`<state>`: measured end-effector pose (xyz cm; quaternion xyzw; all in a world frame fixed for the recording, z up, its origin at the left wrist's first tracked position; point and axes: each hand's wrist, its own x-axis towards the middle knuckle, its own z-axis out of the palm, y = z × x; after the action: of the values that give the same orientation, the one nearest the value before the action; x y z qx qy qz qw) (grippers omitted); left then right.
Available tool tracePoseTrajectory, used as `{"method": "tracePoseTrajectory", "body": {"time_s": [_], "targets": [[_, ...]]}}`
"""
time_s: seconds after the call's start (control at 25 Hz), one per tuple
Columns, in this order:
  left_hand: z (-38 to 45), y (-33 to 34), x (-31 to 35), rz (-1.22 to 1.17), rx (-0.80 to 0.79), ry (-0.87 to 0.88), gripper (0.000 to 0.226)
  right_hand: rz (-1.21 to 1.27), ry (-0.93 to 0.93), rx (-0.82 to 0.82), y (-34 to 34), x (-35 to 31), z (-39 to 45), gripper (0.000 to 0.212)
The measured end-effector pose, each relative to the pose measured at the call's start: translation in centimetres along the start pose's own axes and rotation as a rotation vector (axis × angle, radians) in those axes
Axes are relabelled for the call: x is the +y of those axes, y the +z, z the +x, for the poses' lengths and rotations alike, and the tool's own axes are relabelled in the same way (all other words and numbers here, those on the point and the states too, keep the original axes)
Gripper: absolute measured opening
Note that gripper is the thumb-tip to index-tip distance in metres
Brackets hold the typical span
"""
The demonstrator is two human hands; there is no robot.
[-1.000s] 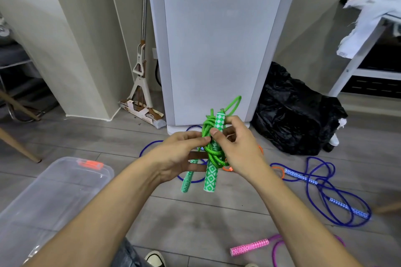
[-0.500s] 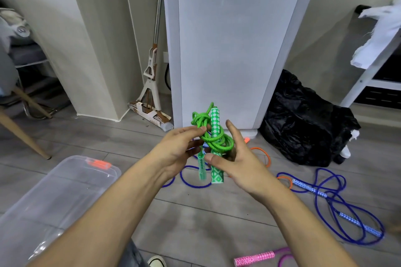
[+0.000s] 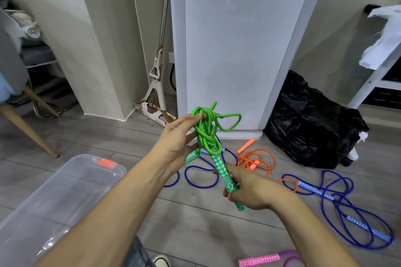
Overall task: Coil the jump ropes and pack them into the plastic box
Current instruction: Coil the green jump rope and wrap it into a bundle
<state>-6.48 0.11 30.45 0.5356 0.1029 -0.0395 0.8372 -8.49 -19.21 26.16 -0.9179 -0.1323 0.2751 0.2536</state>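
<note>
At the far left, a grey chair point(image 3: 10, 65) stands on angled wooden legs, and below it, at the lower left of the grey plank floor point(image 3: 108, 136), lies the clear plastic box point(image 3: 54, 197) with an orange latch point(image 3: 103, 162) on its far rim; nothing shows inside it. Beyond the box, a mop point(image 3: 159, 67) leans upright in the corner beside a tall white panel point(image 3: 234, 50).

In front of that panel, the left hand point(image 3: 175, 143) is raised with its fingers spread fairly wide, the thumb and fingertips pinching the bunched loops of the green jump rope point(image 3: 206, 134). One loop sticks out to the right of the bundle. A second green handle point(image 3: 192, 156) hangs just behind the left palm, partly hidden. Below and to the right, the right hand point(image 3: 249, 193) is closed around the green-and-white patterned handle point(image 3: 225, 178), which tilts from the coil down toward the lower right, its end poking out below the fist.

On the floor behind the hands lies a blue jump rope point(image 3: 201, 178) in loose loops. Just right of it sits an orange jump rope point(image 3: 256, 160), loosely tangled. Farther right, near a black plastic bag point(image 3: 312, 119) against the wall, another blue rope point(image 3: 347, 219) sprawls with patterned handles. At the bottom edge, a pink handle point(image 3: 260, 259) and its purple cord are partly cut off. At the upper right, white cloth point(image 3: 384, 37) drapes over a white rack point(image 3: 373, 78).
</note>
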Motion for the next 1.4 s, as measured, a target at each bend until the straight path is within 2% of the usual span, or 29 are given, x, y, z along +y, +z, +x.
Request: {"method": "tracePoseTrajectory", "body": {"time_s": [0.12, 0.2, 0.28, 0.36, 0.48, 0.6, 0.64, 0.8, 0.92, 1.0, 1.12, 1.28, 1.4], "targets": [[-0.2, 0.4, 0.0, -0.1, -0.098, -0.061, 0.012, 0.056, 0.023, 0.084, 0.3, -0.5, 0.1, 0.081], [-0.4, 0.9, -0.3, -0.147, -0.145, -0.08, 0.015, 0.22, -0.016, 0.27, 0.6, -1.4, 0.5, 0.08], [-0.6, 1.3, -0.8, -0.17, -0.176, -0.094, 0.017, 0.284, -0.053, 0.517, 1.0, -2.0, 1.4, 0.054], [-0.7, 1.5, -0.9, -0.169, -0.189, -0.076, 0.012, 0.343, -0.129, 0.624, 0.7, -2.2, 1.8, 0.028], [-0.5, 0.8, -0.2, -0.235, -0.187, -0.077, 0.014, 0.421, -0.156, 0.543, -0.1, -2.3, 1.1, 0.011], [-0.5, 0.3, 0.5, -0.319, -0.19, -0.245, 0.036, 0.098, -0.249, 0.441, -0.9, -2.3, -0.9, 0.007], [-0.4, 0.3, 0.6, -0.279, -0.179, -0.286, 0.042, -0.01, -0.278, 0.443, -1.1, -2.5, -1.5, 0.004], [-0.2, -0.8, 1.5, -0.081, -0.309, -0.361, 0.05, -0.206, -0.343, 0.453, -1.7, -3.1, -2.6, 0.018], [-0.1, -1.2, 1.4, 0.061, -0.29, -0.305, 0.039, -0.266, -0.332, 0.414, -1.7, -3.3, -2.8, 0.024], [0.2, -0.8, 0.8, 0.041, -0.177, -0.222, 0.026, -0.194, -0.306, 0.353, -1.6, -3.2, -2.7, 0.018], [1.2, -0.4, 0.3, -0.206, -0.028, -0.034, 0.012, 0.015, -0.281, 0.276, -1.9, -3.2, -2.5, 0.007], [2.5, -0.7, 0.0, -0.306, 0.146, 0.091, 0.026, 0.351, -0.23, 0.113, -1.8, -3.1, -2.4, 0.012], [3.6, -1.3, -0.5, -0.329, 0.301, 0.076, 0.031, 0.434, -0.252, -0.001, -1.2, -3.5, -2.3, 0.018]]}}
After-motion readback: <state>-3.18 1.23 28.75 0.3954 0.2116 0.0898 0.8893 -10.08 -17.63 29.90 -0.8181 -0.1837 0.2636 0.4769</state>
